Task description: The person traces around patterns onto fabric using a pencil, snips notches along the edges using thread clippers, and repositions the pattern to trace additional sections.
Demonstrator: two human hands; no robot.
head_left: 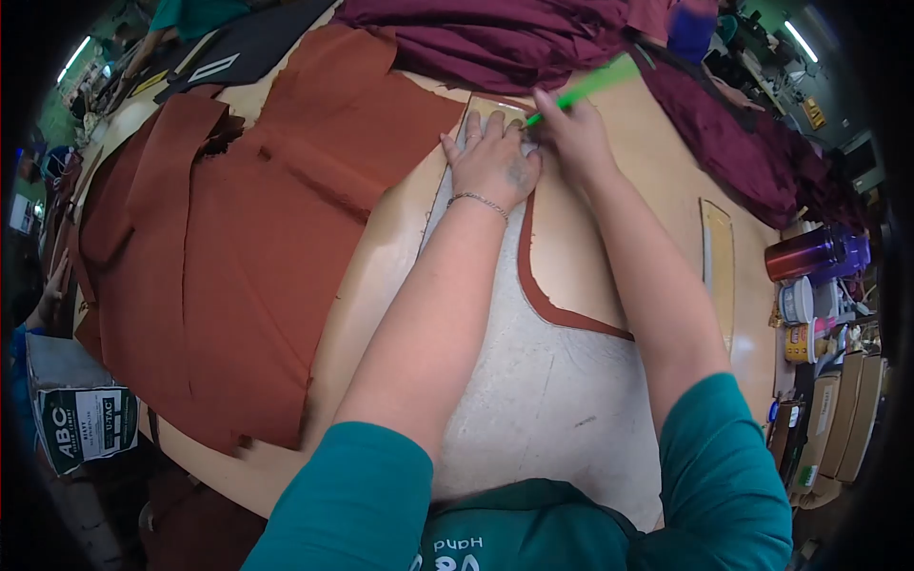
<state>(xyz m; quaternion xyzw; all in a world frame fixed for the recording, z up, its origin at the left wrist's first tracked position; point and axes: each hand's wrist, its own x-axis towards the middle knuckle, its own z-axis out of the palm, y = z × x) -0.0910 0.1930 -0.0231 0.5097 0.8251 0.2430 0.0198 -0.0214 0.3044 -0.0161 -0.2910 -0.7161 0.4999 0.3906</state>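
My left hand (495, 162) lies flat with fingers spread, pressing on the upper end of a large grey pattern template (514, 400). Beneath that template, a rim of rust-brown leather (545, 303) shows along its curved right edge. My right hand (578, 133) is closed round a slim bright green tool (592, 84), blurred by motion. Its tip points down left, close to my left fingers at the template's top right corner. Whether it is a knife or a pen I cannot tell.
A big rust-brown leather sheet (248, 276) spreads over the table's left side. Maroon material (476, 43) is bunched along the back and right. A narrow yellowish strip (719, 276) lies at right, near a tumbler (804, 253) and tubs. An ABC carton (86, 428) stands lower left.
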